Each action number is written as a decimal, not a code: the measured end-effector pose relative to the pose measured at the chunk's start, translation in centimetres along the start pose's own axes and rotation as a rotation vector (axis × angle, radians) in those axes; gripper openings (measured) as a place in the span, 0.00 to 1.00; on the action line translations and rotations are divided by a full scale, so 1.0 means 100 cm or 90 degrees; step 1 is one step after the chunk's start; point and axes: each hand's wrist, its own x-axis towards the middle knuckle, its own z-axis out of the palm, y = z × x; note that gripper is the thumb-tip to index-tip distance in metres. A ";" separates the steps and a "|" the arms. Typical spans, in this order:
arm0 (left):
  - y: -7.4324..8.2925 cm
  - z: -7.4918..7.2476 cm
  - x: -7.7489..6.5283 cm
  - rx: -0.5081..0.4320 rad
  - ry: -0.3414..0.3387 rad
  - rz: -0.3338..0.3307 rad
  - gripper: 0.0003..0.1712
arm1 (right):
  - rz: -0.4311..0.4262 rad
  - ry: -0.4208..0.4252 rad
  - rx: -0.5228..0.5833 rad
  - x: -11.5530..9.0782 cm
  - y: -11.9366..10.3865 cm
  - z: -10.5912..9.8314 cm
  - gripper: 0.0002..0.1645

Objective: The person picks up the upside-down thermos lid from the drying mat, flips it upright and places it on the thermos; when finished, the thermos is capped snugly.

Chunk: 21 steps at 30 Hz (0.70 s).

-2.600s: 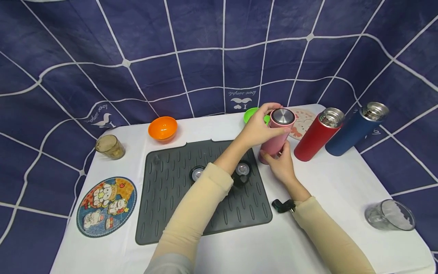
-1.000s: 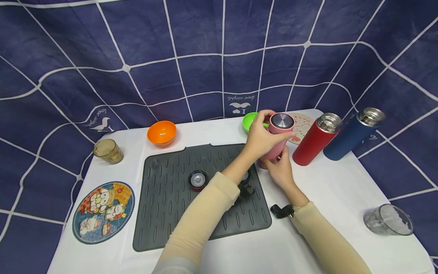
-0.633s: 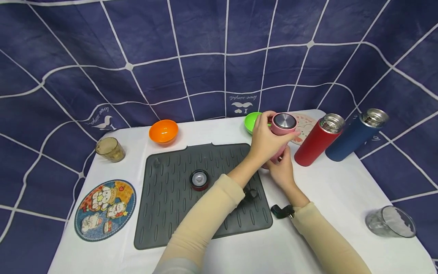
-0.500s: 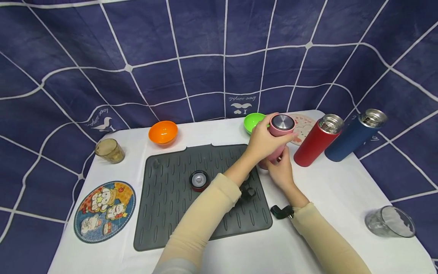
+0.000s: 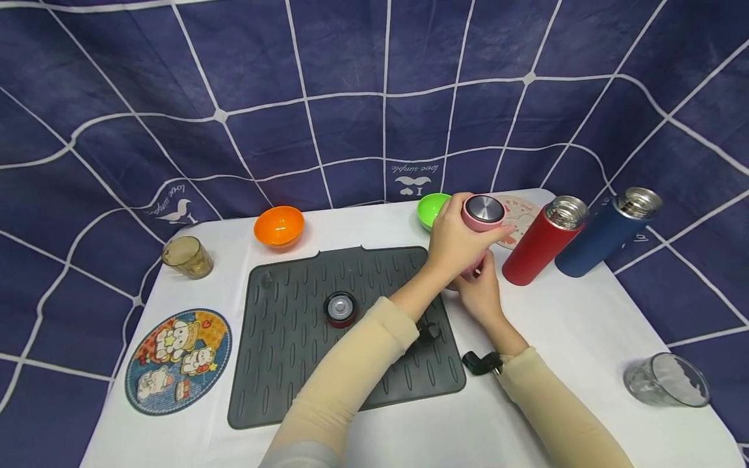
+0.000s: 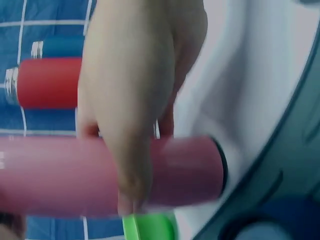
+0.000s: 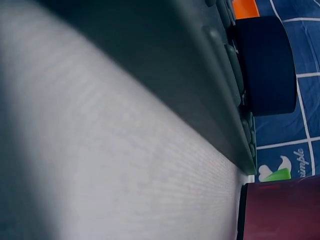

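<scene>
1. Shifted: left hand (image 5: 453, 237), its thumb now reaching further right round the lid (image 5: 484, 208) than in the earliest frame; its forearm now covers the dark-blue lid from above.
2. Orange bowl (image 5: 279, 227): far side of bench (image 5: 556, 364), left.
3. Red-sided screw lid (image 5: 340, 308): lying on the ribbed grey drying mat (image 5: 292, 377).
4. Dark-blue lid (image 7: 267, 65): same mat, near its right edge, visible from the right wrist.
5. Pink vacuum flask (image 6: 65, 172): just right of the mat, lid on. Left hand curled round the upper end; right hand (image 5: 482, 292) clamped round the lower body. Likely meaning: a twist on the lid, not yet freed; direction cannot be told.
6. Red vacuum flask (image 5: 537, 250), blue vacuum flask (image 5: 603, 237): right of it, both upright, mouths uncovered.
</scene>
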 end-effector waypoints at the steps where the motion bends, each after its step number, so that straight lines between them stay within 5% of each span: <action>1: -0.002 -0.001 0.001 -0.022 -0.016 0.006 0.40 | 0.000 -0.001 0.001 0.001 0.000 0.000 0.45; 5: -0.012 -0.009 0.008 -0.099 -0.099 0.019 0.43 | -0.005 0.003 -0.005 0.002 0.000 0.001 0.46; 11: -0.021 -0.022 0.015 -0.198 -0.184 -0.018 0.49 | 0.000 -0.005 0.001 0.002 0.002 0.002 0.45; 16: -0.026 -0.029 0.018 -0.191 -0.259 0.005 0.41 | 0.007 -0.009 0.012 0.001 0.002 0.002 0.44; 21: -0.027 -0.031 0.018 -0.203 -0.302 0.017 0.49 | 0.013 -0.018 0.012 0.000 0.002 0.000 0.45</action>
